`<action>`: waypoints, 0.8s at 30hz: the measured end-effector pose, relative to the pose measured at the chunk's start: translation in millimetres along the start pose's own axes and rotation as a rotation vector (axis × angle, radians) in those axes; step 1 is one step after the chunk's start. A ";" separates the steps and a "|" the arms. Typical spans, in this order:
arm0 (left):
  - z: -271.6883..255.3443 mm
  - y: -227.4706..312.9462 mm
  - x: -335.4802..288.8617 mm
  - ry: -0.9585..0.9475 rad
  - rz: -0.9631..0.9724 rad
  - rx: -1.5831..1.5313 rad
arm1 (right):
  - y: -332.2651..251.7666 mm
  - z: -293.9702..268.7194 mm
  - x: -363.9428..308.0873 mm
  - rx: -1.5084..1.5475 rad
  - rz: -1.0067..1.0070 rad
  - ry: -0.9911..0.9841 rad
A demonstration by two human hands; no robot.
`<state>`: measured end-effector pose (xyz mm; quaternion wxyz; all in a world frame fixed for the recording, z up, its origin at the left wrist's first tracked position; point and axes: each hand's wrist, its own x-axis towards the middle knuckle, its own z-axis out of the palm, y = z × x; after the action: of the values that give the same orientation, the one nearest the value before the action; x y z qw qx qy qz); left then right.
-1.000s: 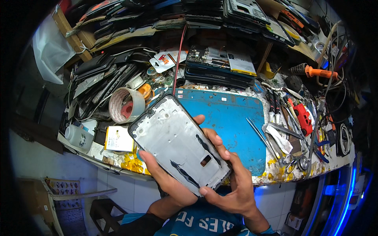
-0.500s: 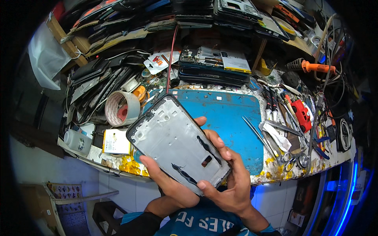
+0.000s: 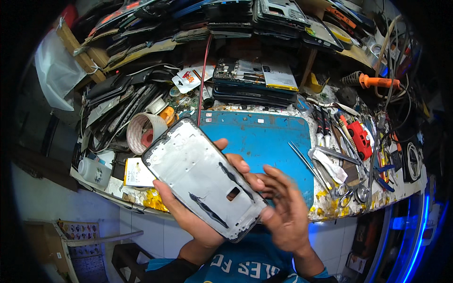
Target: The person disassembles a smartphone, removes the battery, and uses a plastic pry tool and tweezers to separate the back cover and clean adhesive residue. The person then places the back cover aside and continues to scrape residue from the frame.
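A grey metal phone frame (image 3: 193,165) with a black rim, two black adhesive strips and a small rectangular hole lies tilted across my left hand (image 3: 192,221). My left thumb presses its left edge, while the left fingertips wrap over the right edge from beneath. Beside the frame's lower right corner is my right hand (image 3: 285,210), its fingers apart and partly bent, somewhat blurred. Nothing shows in it. The right thumb is close to the frame's edge; whether it touches I cannot tell.
Beyond the frame lies a blue work mat (image 3: 255,141). Tweezers (image 3: 304,160), scissors (image 3: 347,195) and a red toy car (image 3: 361,140) are to the right. On the left are a tape roll (image 3: 146,132), a white bottle (image 3: 94,170) and a battery (image 3: 138,172). A phone stack (image 3: 255,94) stands behind.
My right hand has let go of the frame's lower right corner and drawn slightly away, its fingers opening. The frame, in my left hand, has shifted a little left and down.
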<state>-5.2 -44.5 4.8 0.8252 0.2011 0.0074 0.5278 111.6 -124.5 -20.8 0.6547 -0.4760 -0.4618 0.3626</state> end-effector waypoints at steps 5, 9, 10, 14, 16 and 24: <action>-1.5 4.6 -1.8 0.058 0.095 0.075 | -17.5 -9.5 3.8 -0.486 -0.336 -0.038; -4.6 6.6 -2.0 0.020 0.097 0.085 | -26.9 2.3 -0.7 -0.672 -0.465 -0.152; -4.9 6.2 -2.8 0.025 0.103 0.099 | -27.4 5.3 -1.2 -0.681 -0.473 -0.153; -5.9 4.0 -5.1 0.066 0.131 0.106 | -31.3 7.1 -2.3 -0.815 -0.519 -0.204; -7.2 3.8 -5.3 0.046 0.140 0.191 | -33.4 6.1 -2.8 -0.855 -0.550 -0.254; -10.9 1.0 -9.2 0.105 0.131 0.529 | -34.3 5.6 4.9 -1.076 -0.793 -0.426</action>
<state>-12.6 -48.7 -6.7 0.7066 0.3819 0.1750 0.5694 109.0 -128.2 14.0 0.3064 -0.4484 -0.8341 -0.0970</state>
